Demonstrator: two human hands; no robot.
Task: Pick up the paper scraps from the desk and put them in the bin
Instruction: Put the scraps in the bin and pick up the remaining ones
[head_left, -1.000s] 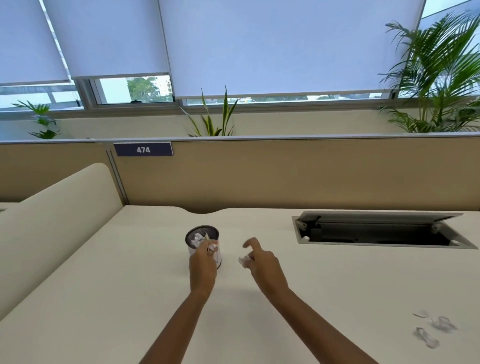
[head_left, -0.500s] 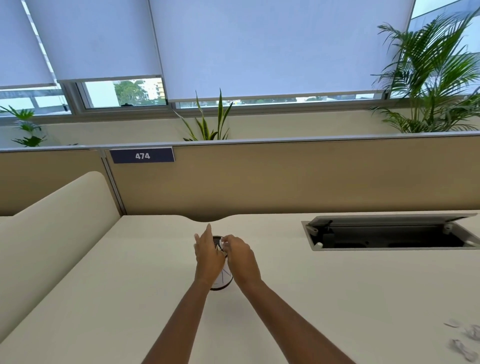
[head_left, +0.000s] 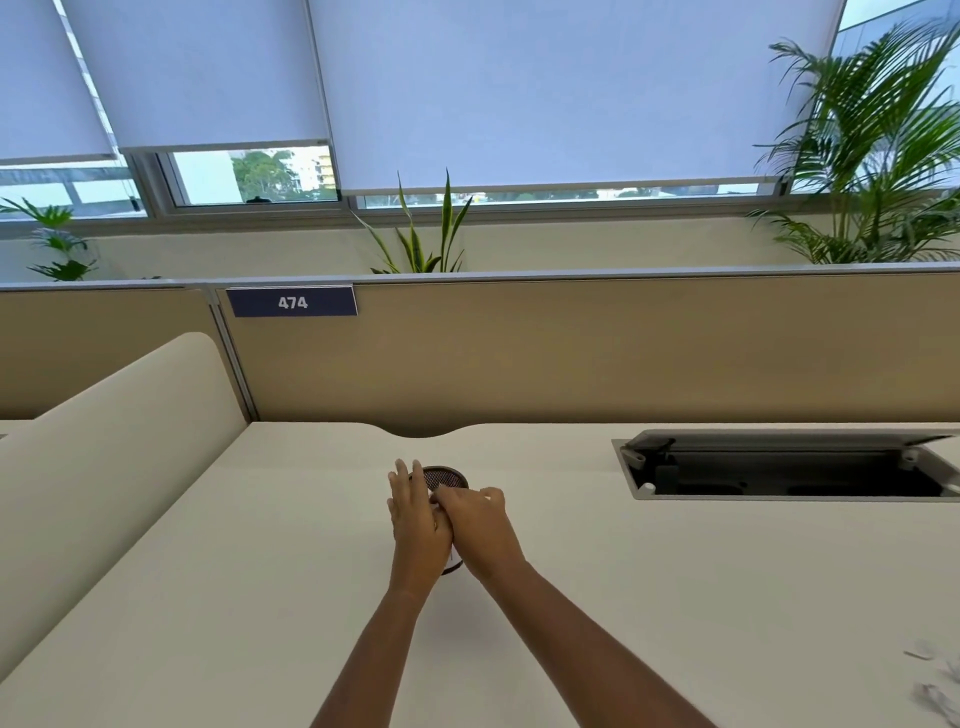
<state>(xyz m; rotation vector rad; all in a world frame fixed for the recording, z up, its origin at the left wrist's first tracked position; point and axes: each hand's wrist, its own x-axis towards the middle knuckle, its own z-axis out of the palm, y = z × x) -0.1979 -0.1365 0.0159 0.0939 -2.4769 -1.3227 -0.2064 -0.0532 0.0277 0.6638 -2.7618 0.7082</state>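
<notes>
Two hands meet at the small mesh bin (head_left: 445, 477) in the middle of the tabletop (head_left: 260, 571). So the left hand (head_left: 415, 525) lies against its 9 o'clock side, fingers straight and close together. The right hand (head_left: 480, 530) hangs over the rim, fingers curled down, can't tell if they're pinching anything. Loose paper scraps (head_left: 935, 696) lie well apart, around 4 o'clock from the bin. An open cable hatch (head_left: 779, 467) sits at 2 o'clock.

The small black mesh bin (head_left: 445, 477) stands on the cream desk (head_left: 260, 571) before you; white paper scraps (head_left: 935, 696) lie far right.
</notes>
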